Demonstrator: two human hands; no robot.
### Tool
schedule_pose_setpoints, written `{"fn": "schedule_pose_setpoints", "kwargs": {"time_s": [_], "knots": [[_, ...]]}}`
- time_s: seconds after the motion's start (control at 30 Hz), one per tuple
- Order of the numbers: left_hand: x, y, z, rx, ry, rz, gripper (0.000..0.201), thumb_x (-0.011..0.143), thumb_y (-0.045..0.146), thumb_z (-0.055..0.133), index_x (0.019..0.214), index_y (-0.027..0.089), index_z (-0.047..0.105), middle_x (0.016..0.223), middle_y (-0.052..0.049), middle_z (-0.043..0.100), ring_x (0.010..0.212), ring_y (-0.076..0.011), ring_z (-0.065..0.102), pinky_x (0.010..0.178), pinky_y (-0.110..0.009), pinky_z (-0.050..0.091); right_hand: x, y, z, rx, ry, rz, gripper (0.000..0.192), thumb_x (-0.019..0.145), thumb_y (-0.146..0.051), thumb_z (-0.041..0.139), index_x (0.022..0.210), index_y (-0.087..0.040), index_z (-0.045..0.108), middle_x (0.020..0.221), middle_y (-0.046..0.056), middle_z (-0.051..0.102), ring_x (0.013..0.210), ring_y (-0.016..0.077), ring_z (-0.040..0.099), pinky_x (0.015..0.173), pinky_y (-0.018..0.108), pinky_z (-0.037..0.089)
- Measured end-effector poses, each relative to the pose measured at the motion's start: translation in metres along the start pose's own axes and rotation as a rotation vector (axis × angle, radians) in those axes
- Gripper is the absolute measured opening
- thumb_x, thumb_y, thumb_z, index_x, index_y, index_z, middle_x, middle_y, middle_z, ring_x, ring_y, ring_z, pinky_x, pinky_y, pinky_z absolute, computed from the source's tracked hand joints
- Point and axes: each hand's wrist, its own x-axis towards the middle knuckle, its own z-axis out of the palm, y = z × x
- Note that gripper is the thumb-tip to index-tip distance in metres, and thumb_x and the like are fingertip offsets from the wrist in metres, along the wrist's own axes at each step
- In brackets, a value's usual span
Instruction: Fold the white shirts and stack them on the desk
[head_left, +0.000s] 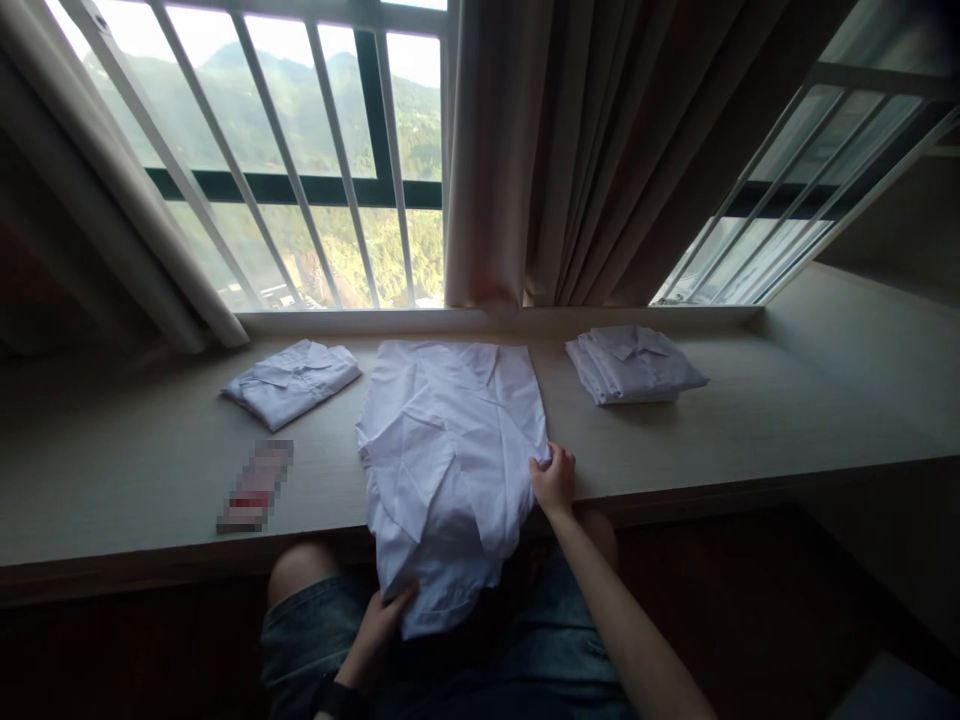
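A white shirt point(465, 450) lies spread on the ledge, its near end hanging over the front edge above my lap. Its sleeves are folded inward across the body. My right hand point(553, 478) pinches the shirt's right side close to the ledge's edge. Down at the hanging lower left part, my left hand point(381, 615) grips the cloth, thumb on top and the other fingers hidden beneath it.
One folded white shirt point(292, 380) rests on the ledge point(112, 470) to the left. A stack of folded white shirts point(634, 362) sits to the right. A blurred flat pinkish object point(255, 487) lies front left. Curtains point(487, 150) and barred windows point(300, 180) stand behind.
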Motion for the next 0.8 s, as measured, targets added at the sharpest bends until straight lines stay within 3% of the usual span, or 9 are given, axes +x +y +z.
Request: {"fn": "schedule_pose_setpoints", "kwargs": {"time_s": [0.07, 0.13, 0.23, 0.37, 0.47, 0.57, 0.63, 0.73, 0.8], "knots": [[-0.005, -0.001, 0.001, -0.051, -0.027, -0.024, 0.056, 0.058, 0.047, 0.088, 0.099, 0.011, 0.076, 0.108, -0.015, 0.076, 0.11, -0.0345, 0.068, 0.099, -0.041, 0.054, -0.033, -0.006, -0.013, 0.092, -0.022, 0.125, 0.058, 0.08, -0.044, 0.062, 0.127, -0.013, 0.053, 0.122, 0.02, 0.061, 0.104, 0.0289, 0.062, 0.089, 0.041, 0.051], [-0.008, -0.003, 0.001, -0.081, -0.027, -0.031, 0.058, 0.057, 0.046, 0.089, 0.101, 0.011, 0.075, 0.11, -0.015, 0.075, 0.111, -0.0341, 0.068, 0.099, -0.041, 0.053, -0.068, -0.009, -0.025, 0.181, -0.125, 0.276, 0.071, 0.08, -0.052, 0.063, 0.136, -0.013, 0.045, 0.112, 0.016, 0.066, 0.085, 0.0252, 0.067, 0.076, 0.036, 0.053], [-0.009, -0.005, 0.002, -0.102, -0.035, -0.02, 0.063, 0.055, 0.047, 0.089, 0.105, 0.012, 0.073, 0.114, -0.016, 0.074, 0.112, -0.0335, 0.067, 0.101, -0.04, 0.052, -0.105, -0.011, -0.034, 0.248, -0.263, 0.42, 0.076, 0.078, -0.059, 0.064, 0.136, -0.013, 0.045, 0.09, 0.008, 0.071, 0.075, 0.0243, 0.069, 0.072, 0.034, 0.053], [-0.003, -0.004, 0.0, 0.027, -0.026, 0.01, 0.055, 0.054, 0.046, 0.086, 0.095, 0.012, 0.073, 0.108, -0.018, 0.075, 0.11, -0.036, 0.067, 0.1, -0.041, 0.052, -0.116, -0.011, -0.029, 0.24, -0.306, 0.435, 0.056, 0.075, -0.063, 0.066, 0.107, -0.018, 0.06, 0.094, 0.011, 0.073, 0.089, 0.0267, 0.07, 0.079, 0.034, 0.053], [-0.007, 0.0, -0.002, 0.216, 0.096, 0.108, 0.055, 0.061, 0.041, 0.078, 0.106, 0.01, 0.068, 0.112, -0.018, 0.073, 0.115, -0.0371, 0.064, 0.103, -0.045, 0.05, -0.111, -0.009, -0.023, 0.249, -0.287, 0.418, 0.047, 0.077, -0.064, 0.063, 0.094, -0.02, 0.061, 0.091, 0.011, 0.073, 0.084, 0.0258, 0.071, 0.072, 0.032, 0.054], [-0.022, 0.009, 0.001, 0.431, 0.415, 0.292, 0.059, 0.075, 0.037, 0.064, 0.127, 0.011, 0.057, 0.131, -0.019, 0.061, 0.127, -0.0355, 0.056, 0.11, -0.05, 0.044, -0.106, -0.008, -0.021, 0.206, -0.313, 0.367, 0.04, 0.08, -0.062, 0.058, 0.078, -0.022, 0.061, 0.073, 0.006, 0.07, 0.071, 0.0236, 0.068, 0.064, 0.03, 0.051], [-0.032, 0.021, 0.007, 0.528, 0.546, 0.516, 0.054, 0.083, 0.035, 0.055, 0.133, 0.014, 0.051, 0.139, -0.019, 0.053, 0.132, -0.0331, 0.051, 0.112, -0.05, 0.041, -0.103, -0.007, -0.023, 0.168, -0.331, 0.337, 0.04, 0.079, -0.061, 0.058, 0.068, -0.023, 0.058, 0.065, 0.004, 0.067, 0.065, 0.0222, 0.065, 0.061, 0.029, 0.048], [-0.033, 0.052, 0.023, 0.664, 0.463, 0.882, 0.037, 0.091, 0.03, 0.049, 0.125, 0.018, 0.056, 0.139, -0.014, 0.053, 0.132, -0.0281, 0.05, 0.113, -0.046, 0.041, -0.088, -0.007, -0.027, 0.122, -0.304, 0.344, 0.039, 0.08, -0.06, 0.058, 0.068, -0.022, 0.057, 0.064, 0.004, 0.065, 0.063, 0.0214, 0.063, 0.061, 0.028, 0.046], [-0.022, 0.08, 0.04, 0.795, 0.341, 1.036, 0.032, 0.093, 0.026, 0.047, 0.123, 0.02, 0.059, 0.14, -0.012, 0.054, 0.132, -0.0258, 0.05, 0.113, -0.043, 0.041, -0.067, -0.007, -0.029, 0.078, -0.213, 0.346, 0.038, 0.082, -0.058, 0.057, 0.083, -0.021, 0.061, 0.073, 0.005, 0.068, 0.069, 0.0224, 0.065, 0.065, 0.029, 0.047]]}}
